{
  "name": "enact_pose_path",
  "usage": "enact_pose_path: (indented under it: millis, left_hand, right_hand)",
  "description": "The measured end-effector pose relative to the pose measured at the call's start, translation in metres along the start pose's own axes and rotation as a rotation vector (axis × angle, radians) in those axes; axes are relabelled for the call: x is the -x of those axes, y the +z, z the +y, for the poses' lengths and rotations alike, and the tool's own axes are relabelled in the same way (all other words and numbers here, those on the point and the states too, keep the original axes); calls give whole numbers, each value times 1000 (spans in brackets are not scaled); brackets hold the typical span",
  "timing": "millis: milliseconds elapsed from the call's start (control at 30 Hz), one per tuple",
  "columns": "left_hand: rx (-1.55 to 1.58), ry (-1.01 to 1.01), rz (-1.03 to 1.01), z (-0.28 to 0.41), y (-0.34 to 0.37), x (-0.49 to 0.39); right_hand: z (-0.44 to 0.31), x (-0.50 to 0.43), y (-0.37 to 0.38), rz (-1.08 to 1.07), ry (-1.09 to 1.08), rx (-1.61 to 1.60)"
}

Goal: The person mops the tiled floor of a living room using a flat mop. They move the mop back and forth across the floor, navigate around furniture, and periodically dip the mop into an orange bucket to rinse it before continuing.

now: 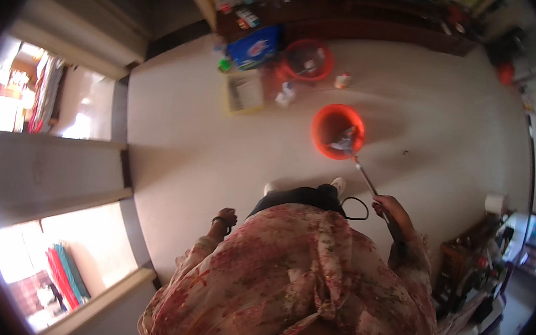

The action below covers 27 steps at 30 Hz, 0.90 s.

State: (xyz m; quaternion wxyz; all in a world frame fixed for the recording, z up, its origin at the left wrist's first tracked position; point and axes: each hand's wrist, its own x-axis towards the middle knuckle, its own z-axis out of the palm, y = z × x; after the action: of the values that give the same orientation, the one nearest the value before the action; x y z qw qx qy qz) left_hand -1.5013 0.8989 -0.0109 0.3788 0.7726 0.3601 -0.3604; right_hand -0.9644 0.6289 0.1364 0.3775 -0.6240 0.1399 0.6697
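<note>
My right hand (386, 206) is closed around the thin metal handle (365, 176) of a mop. The handle slants away from me to an orange-red plastic bucket (317, 132) on the floor. The mop's grey-white cloth head (343, 144) lies inside the bucket near its rim; whether there is water in it I cannot tell. My left hand (227, 217), with a dark band at the wrist, hangs at my left side with its fingers curled and nothing visible in it. A dark cord loop (355, 208) shows between my body and my right hand.
Beyond the bucket stand a red basin (323, 72) with things in it, a shallow yellow-rimmed box (229, 93), a blue bag (253, 48) and a small white container (342, 80). A long dark wooden cabinet (382, 35) lines the far side. Cluttered wooden furniture (454, 258) is at the right.
</note>
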Motion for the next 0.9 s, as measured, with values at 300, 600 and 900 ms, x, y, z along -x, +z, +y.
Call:
enact_pose_path:
  millis: [300,600,900]
  left_hand:
    - [-148,42,120,104,47,-81]
    - [908,130,42,248,-20,-59]
    - [316,995,338,530,-194,-28]
  right_hand:
    - [-10,-24,-116,-473,128,-785]
    - [-48,-46,-130,-571,-147,-781]
    - [-87,16,-57,-229,-1342,168]
